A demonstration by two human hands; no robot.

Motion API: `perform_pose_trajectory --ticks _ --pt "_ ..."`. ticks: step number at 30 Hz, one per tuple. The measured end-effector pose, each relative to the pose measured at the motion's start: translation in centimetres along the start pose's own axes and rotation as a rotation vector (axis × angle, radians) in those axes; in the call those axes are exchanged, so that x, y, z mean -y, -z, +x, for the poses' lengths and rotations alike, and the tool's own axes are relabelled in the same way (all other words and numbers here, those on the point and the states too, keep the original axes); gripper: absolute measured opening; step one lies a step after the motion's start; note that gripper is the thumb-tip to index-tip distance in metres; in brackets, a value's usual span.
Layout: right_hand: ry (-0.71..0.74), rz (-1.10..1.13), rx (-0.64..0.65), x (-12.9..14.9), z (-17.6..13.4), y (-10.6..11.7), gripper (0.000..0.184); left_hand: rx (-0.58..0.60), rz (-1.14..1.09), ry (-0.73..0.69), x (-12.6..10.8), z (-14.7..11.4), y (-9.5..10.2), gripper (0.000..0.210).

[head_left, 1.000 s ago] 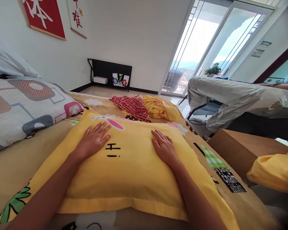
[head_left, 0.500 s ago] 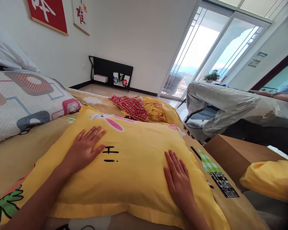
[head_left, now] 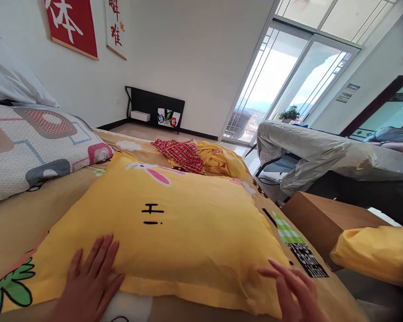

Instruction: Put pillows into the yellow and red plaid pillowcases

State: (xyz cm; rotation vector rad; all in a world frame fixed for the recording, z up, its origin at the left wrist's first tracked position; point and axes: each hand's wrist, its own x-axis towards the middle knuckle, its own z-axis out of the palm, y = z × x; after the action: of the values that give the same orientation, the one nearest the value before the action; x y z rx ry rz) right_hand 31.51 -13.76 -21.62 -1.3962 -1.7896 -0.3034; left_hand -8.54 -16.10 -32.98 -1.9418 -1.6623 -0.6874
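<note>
A plump yellow pillow (head_left: 188,223) with a printed rabbit and "Hi" lies flat on the bed (head_left: 6,232). Spread on its near left corner is my left hand (head_left: 90,277), palm down and holding nothing. My right hand (head_left: 295,286) is at the near right corner, fingers extended and somewhat blurred, the index finger at or just over the fabric. Whether that hand touches the pillow I cannot tell.
A white patterned pillow (head_left: 47,143) lies at left. Beyond are a red checked cloth (head_left: 184,154) and crumpled yellow fabric (head_left: 221,158). A cardboard box (head_left: 315,219) with yellow cloth (head_left: 372,252) stands right of the bed, near a plastic-covered table (head_left: 322,143); part of another person's arm (head_left: 399,146) shows there.
Both hands have come back toward me from the pillow's middle to its near corners. The right hand has turned and looks lifted. The pillow stays in place; the view has shifted slightly.
</note>
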Motion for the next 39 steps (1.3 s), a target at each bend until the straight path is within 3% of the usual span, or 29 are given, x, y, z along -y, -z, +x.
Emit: perform_pose_trajectory --ticks 2,4,7,9,11,14,17,19,22,23,26,28,33,39 --pt "0.129 0.117 -0.082 3.5 6.7 1.1 0.033 0.018 0.007 0.004 0.1 0.3 0.4 0.081" --pt "0.339 0.205 -0.077 7.7 13.3 0.1 0.027 0.038 0.013 -0.002 0.2 0.8 1.2 0.082" --pt "0.425 0.216 0.114 13.3 20.0 -6.0 0.037 0.054 0.011 -0.053 0.3 1.4 2.7 0.081" --pt "0.383 0.159 0.364 15.6 21.1 -11.9 0.046 0.067 0.01 -0.072 0.5 1.5 3.6 0.078" --pt "0.345 0.095 0.718 16.6 20.1 -17.6 0.054 0.091 0.009 -0.074 1.1 1.7 4.4 0.077" --pt "0.287 0.105 0.841 16.2 17.7 -22.5 0.062 0.192 -0.057 -0.088 2.3 3.3 6.0 0.065" --pt "0.301 0.139 0.824 15.3 16.9 -23.1 0.063 0.382 -0.151 0.025 2.7 8.5 8.0 0.046" --pt "0.294 0.131 0.833 14.9 17.2 -22.6 0.063 0.446 -0.161 0.156 2.3 13.3 8.3 0.048" --pt "0.272 0.108 0.846 14.8 17.5 -22.5 0.064 0.217 -0.143 0.252 1.3 18.8 5.9 0.05" --pt "0.267 0.1 0.851 14.9 17.5 -22.6 0.065 0.209 -0.127 0.227 1.0 19.6 4.5 0.049" --pt "0.264 0.083 0.894 15.0 17.8 -23.3 0.067 0.3 -0.067 0.167 0.8 19.6 0.4 0.051" --pt "0.253 0.063 0.957 14.9 18.5 -23.7 0.068 0.345 -0.041 0.179 1.0 18.8 -1.0 0.051" --pt "0.14 -0.02 1.067 12.3 21.4 -23.8 0.071 0.471 -0.055 0.215 1.5 19.1 -0.1 0.052" --pt "0.003 -0.105 1.088 2.8 22.5 -21.6 0.069 0.477 -0.068 0.223 1.3 19.6 0.1 0.051"
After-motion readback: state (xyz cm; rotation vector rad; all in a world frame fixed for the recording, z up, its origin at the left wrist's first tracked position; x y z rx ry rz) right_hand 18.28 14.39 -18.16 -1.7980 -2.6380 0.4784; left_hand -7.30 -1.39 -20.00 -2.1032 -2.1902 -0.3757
